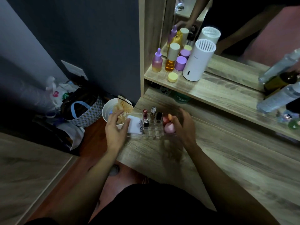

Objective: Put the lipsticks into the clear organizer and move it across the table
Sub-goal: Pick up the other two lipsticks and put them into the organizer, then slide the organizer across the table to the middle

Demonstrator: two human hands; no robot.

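Note:
The clear organizer (pixel 151 133) sits at the left edge of the wooden table (pixel 219 159). Several lipsticks (pixel 153 113) stand upright in its middle slots. A white box (pixel 134 125) fills its left compartment, and pink and orange sponges (pixel 168 127) lie in its right one. My left hand (pixel 115 129) cups the organizer's left end, thumb against the white box. My right hand (pixel 183 125) hovers at the right end with fingers spread, thumb near the orange sponge.
A white bin (pixel 108 112) with crumpled paper stands on the floor just left of the table. A raised shelf (pixel 211 91) behind the organizer carries purple and amber bottles (pixel 172 60), a white cylinder (pixel 197 60) and clear bottles (pixel 279 98). Behind them is a mirror.

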